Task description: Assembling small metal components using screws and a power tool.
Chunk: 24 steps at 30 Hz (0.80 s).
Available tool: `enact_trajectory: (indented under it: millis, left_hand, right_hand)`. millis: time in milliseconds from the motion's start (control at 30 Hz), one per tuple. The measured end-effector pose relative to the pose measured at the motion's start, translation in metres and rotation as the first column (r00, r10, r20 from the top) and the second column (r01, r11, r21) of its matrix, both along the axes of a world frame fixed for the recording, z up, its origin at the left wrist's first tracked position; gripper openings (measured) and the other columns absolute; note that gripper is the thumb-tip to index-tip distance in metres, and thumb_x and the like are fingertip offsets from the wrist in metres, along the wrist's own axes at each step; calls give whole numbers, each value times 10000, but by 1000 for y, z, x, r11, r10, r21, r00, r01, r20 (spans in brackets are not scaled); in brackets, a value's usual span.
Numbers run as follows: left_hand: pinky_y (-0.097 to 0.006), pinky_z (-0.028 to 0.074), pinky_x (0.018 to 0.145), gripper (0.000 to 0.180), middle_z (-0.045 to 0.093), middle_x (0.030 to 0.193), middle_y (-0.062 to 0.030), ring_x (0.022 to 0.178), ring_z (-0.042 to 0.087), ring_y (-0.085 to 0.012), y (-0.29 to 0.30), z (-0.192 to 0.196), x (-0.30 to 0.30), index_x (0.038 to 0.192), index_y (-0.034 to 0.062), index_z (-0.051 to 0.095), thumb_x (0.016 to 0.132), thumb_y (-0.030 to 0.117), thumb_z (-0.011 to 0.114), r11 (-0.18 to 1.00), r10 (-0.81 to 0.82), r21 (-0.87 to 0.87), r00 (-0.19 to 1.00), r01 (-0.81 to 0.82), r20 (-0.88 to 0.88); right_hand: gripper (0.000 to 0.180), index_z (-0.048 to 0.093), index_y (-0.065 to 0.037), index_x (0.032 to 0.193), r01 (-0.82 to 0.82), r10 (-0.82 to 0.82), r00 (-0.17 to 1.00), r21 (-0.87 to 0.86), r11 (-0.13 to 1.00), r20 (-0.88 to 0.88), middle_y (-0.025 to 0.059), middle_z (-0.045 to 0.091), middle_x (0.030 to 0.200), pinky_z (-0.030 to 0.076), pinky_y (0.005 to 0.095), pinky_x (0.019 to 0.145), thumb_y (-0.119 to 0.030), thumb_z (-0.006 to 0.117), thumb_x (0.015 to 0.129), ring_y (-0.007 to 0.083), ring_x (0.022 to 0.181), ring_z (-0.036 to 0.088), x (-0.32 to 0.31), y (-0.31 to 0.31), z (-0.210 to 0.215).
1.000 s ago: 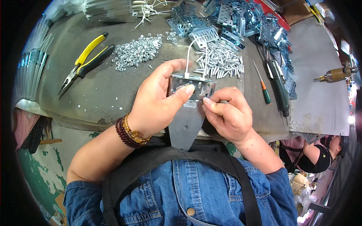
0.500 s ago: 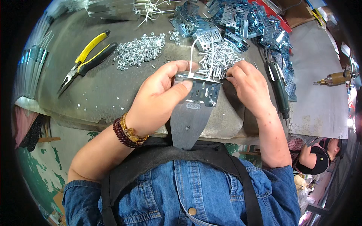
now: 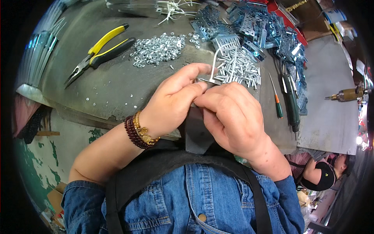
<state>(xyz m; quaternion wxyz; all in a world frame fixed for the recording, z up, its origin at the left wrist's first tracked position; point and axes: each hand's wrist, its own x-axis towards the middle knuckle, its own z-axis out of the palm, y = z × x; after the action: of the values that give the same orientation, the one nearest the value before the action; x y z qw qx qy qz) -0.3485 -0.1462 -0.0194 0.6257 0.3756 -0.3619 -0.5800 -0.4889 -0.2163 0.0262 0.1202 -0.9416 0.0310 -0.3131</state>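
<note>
A: Yellow-handled pliers (image 3: 99,48) far left on the counter (image 3: 117,89), washer pile (image 3: 157,48) beside them, both untouched.

B: Hands?

A: Left hand (image 3: 171,103) pinches the grey metal bracket (image 3: 196,134) at the counter's near edge. Right hand (image 3: 231,117) is back from the screw pile (image 3: 239,68), fingers closed tight on the bracket's top, touching the left thumb.

B: So a screw's picked?

A: Likely going in, but the screw itself is hidden. Green screwdriver (image 3: 290,99) lies right.
</note>
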Motion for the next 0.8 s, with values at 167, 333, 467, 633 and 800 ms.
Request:
enact_trajectory:
  millis: [167, 333, 467, 633, 800]
  left_hand:
    - [-189, 401, 733, 383, 583, 962, -11, 822, 503, -35, 1, 2, 5, 1305, -31, 425, 945, 96, 385, 998, -53, -34, 999, 53, 3]
    - [-211, 416, 784, 373, 539, 1146, -50, 933, 496, -55, 0, 2, 4, 1299, -13, 429, 943, 94, 426, 997, -67, 30, 995, 66, 69]
    - [-275, 453, 898, 509, 536, 1131, -70, 1024, 538, -106, 10, -7, 4, 1339, -11, 336, 887, 18, 569, 986, -140, -79, 985, 148, 100]
    - [-295, 465, 912, 565, 564, 1133, -104, 1029, 563, -122, 15, 15, 8, 1364, -31, 297, 867, -42, 567, 998, -39, -37, 995, 43, 89]
    - [-298, 500, 560, 516, 611, 662, -85, 586, 638, -204, 17, 46, 11, 1232, -3, 480, 787, 133, 704, 986, 167, -150, 564, -77, 809]
  right_hand:
    - [208, 596, -40, 848, 38, -39, 999, -34, 999, -32, 76, 566, 815, 471, 323, 575, -43, 643, 645, 231, 672, 560, 1, 6, 3]
    - [181, 619, -47, 802, -22, 22, 1000, -50, 998, 13, 74, 585, 844, 482, 332, 611, -85, 702, 645, 242, 717, 580, -10, 0, -2]
    - [270, 681, -93, 891, 261, -272, 960, -141, 955, -63, 99, 625, 973, 489, 362, 755, -147, 787, 648, 270, 874, 597, -78, -30, 25]
    - [482, 556, -82, 1180, 910, -915, 263, -238, 340, -305, 192, 577, 1131, 434, 426, 902, -260, 731, 767, 370, 1058, 533, -223, -109, 2]
    - [584, 456, -54, 1262, 929, -890, 314, -86, 360, -331, 205, 610, 1076, 482, 388, 815, -276, 721, 791, 352, 943, 607, -239, -108, 1]
